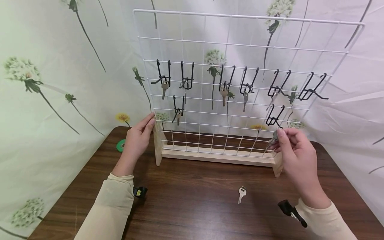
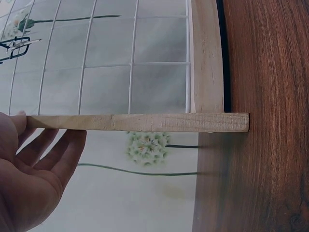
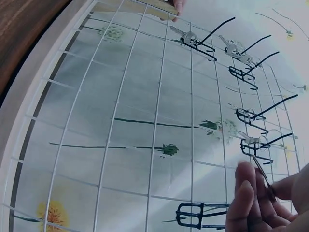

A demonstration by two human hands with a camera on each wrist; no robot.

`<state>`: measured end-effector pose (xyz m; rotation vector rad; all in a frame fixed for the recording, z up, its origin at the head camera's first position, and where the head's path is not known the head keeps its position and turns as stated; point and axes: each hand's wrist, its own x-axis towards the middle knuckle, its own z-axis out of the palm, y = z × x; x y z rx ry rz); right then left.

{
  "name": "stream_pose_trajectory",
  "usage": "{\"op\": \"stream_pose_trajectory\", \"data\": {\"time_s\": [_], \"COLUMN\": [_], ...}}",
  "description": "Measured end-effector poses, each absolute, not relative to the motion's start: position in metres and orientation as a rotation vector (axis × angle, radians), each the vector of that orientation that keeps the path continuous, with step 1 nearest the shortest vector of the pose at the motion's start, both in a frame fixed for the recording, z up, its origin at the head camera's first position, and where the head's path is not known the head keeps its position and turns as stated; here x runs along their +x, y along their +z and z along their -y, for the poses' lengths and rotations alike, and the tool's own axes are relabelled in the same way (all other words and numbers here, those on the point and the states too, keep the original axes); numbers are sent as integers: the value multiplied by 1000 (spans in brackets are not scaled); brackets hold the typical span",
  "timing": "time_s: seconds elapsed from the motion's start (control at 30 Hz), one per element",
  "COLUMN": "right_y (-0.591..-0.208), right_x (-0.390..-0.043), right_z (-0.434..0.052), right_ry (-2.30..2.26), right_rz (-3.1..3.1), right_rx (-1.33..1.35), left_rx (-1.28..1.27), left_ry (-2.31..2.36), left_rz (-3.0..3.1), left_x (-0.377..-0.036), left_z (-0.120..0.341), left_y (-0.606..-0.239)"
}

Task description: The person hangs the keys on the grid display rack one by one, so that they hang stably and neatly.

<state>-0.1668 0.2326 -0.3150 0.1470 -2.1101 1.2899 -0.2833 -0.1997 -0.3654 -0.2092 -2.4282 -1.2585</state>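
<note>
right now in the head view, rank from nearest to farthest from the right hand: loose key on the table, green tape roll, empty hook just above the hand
1. empty hook, just above the right hand
2. loose key, on the table below and left of it
3. green tape roll, far left, by the left hand

A white wire grid rack [image 3: 154, 121] fills the right wrist view, its wooden base rail [image 3: 29, 121] meeting the dark counter [image 3: 24, 24] at upper left. Black hooks [image 3: 251, 116] jut from the grid, several carrying keys [image 3: 186, 36]. At lower right the right hand [image 3: 265, 203] pinches a thin key [image 3: 264, 176] between its fingers [image 3: 244, 188], just beside an empty hook [image 3: 198, 216]. Another fingertip [image 3: 178, 6] touches the rack's far end.
</note>
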Motion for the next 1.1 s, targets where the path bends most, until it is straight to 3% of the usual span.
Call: {"op": "stream_pose_trajectory", "data": {"time_s": [0.83, 1.1], "right_y": [-339, -354], "right_x": [-207, -206], "right_z": [-250, -255], "right_ry": [1483, 1430], "right_rz": [2172, 2535], "right_rx": [63, 86], "left_rx": [-227, -217], "left_ry": [-1264, -1259], "left_rz": [2420, 2422], "left_x": [-284, -283], "left_z": [199, 200], "left_y": [-366, -365]}}
